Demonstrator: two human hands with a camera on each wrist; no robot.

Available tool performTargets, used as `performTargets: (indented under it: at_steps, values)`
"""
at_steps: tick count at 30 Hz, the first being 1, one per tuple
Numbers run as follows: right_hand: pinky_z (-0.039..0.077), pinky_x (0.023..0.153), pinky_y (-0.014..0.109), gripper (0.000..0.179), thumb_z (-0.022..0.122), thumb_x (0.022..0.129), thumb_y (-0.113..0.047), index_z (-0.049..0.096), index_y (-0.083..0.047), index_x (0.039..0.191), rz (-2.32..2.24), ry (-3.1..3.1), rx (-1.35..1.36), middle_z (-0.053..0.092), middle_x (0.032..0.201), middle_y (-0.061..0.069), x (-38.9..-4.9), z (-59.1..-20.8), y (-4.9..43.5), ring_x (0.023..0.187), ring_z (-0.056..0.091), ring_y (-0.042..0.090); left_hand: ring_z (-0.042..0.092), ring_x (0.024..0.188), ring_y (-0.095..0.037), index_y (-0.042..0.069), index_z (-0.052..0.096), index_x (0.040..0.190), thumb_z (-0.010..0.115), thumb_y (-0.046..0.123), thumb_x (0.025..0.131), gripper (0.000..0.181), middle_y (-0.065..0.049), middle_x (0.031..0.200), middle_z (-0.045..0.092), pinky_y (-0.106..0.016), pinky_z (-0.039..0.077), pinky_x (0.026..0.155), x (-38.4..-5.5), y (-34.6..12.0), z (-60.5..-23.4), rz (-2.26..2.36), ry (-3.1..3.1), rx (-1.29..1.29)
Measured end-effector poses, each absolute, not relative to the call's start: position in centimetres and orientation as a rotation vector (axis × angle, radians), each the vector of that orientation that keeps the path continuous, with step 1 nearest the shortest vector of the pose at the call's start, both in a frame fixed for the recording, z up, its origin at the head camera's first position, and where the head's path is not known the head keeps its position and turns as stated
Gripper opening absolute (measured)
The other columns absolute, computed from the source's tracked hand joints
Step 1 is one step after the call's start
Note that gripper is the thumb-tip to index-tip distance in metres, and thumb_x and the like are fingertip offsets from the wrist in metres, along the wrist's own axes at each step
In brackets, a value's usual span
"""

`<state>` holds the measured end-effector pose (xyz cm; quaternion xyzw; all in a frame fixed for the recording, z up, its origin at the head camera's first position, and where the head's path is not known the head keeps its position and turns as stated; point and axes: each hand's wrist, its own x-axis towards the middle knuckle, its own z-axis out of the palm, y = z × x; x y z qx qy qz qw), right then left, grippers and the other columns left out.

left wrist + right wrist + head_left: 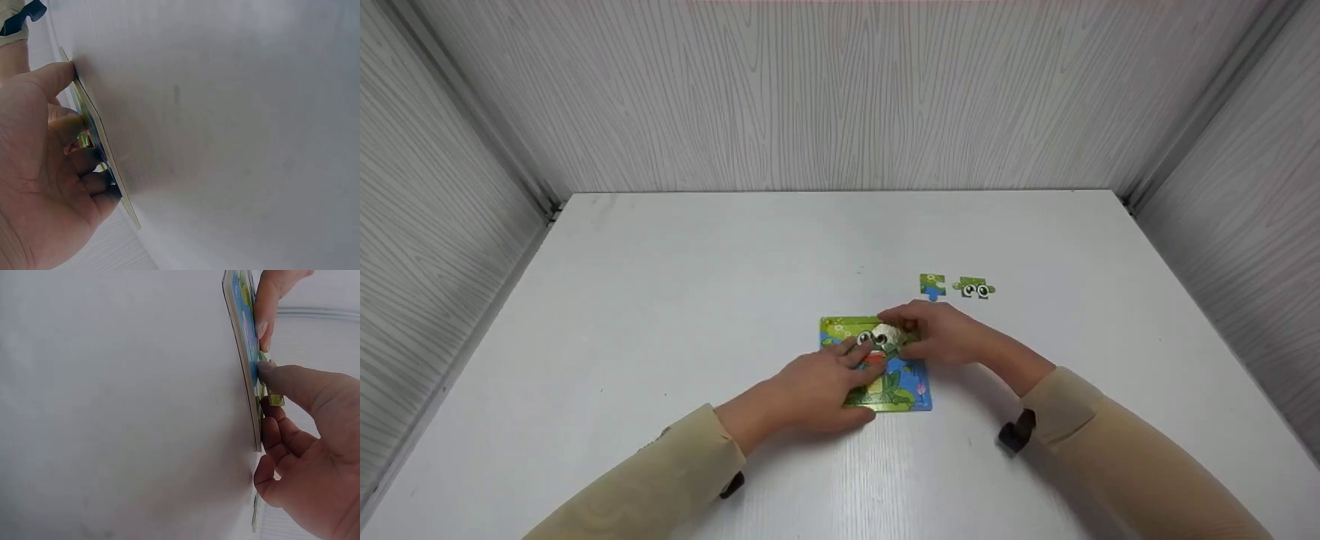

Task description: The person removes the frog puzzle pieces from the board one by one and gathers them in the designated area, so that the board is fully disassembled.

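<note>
A square jigsaw puzzle board (911, 382) with a green cartoon animal on blue and green lies on the white table. My left hand (821, 386) rests over its left part, fingers spread across the picture and thumb along the near edge. At the upper right corner of the board, my right hand (945, 331) pinches a green puzzle piece (275, 399) between thumb and fingers. That piece is tilted up off the board in the right wrist view. A pale bare patch (888, 333) of the board shows beside the printed eyes.
Just beyond the right hand lie two loose pieces: a green and blue puzzle piece (931, 285) and a puzzle piece with two eyes (974, 288). White wood-grain panels (840, 97) stand at the back and both sides of the table (697, 277).
</note>
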<state>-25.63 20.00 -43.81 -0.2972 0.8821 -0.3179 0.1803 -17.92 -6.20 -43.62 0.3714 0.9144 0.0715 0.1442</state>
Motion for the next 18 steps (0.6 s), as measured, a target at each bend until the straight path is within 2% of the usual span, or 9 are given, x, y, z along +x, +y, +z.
performTargets:
  at_steps: [6, 18]
  values:
    - [0.051, 0.1, 0.044, 0.057, 0.079, 0.094, -0.012, 0.064, -0.013, 0.148, -0.854, 2.529, -0.88, 0.068, 0.125, 0.001, -25.7, -43.7, 20.3, 0.11, 0.06, 0.021, 0.025, 0.16, -0.035, 0.022, 0.041, 0.166, 0.055, 0.056, 0.104, 0.072, -0.01, 0.173, 0.028, -0.049, 0.035, 0.123, -18.0, -6.2, -43.7, 0.224, 2.635, 1.083]
    - [0.052, 0.1, 0.042, 0.055, 0.085, 0.091, -0.02, 0.068, -0.011, 0.143, -0.749, 2.6, -0.9, 0.068, 0.128, 0.002, -25.7, -43.6, 21.1, 0.11, 0.061, 0.02, 0.022, 0.161, -0.033, 0.024, 0.038, 0.167, 0.054, 0.058, 0.104, 0.073, -0.007, 0.174, 0.026, -0.05, 0.034, 0.123, -17.9, -6.1, -43.6, 0.207, 2.629, 1.056]
